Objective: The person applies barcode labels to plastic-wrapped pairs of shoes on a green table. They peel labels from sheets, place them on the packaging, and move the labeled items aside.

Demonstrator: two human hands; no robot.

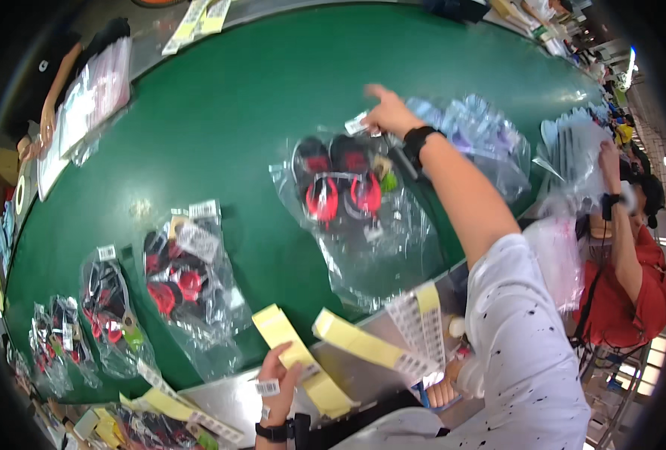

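Note:
My right hand (391,114) reaches over the green table, its index finger stretched out and its lower fingertips touching a white barcode label (356,123). The label is at the top of a clear plastic bag (363,259) holding a pair of black and red sandals (337,180) with a green tag. How the label meets the bag is hidden by the fingers. At the near edge, my left hand (279,379) is closed on a yellow label strip (292,341). A small barcode sticker (267,388) clings to its fingers.
Several bagged sandals (190,281) lie to the left on the green table (220,127). Light blue bagged footwear (475,131) is right of my forearm. More label strips (370,341) rest on the metal edge. A co-worker in red (625,285) handles bags at right; another person's arm (59,86) shows far left.

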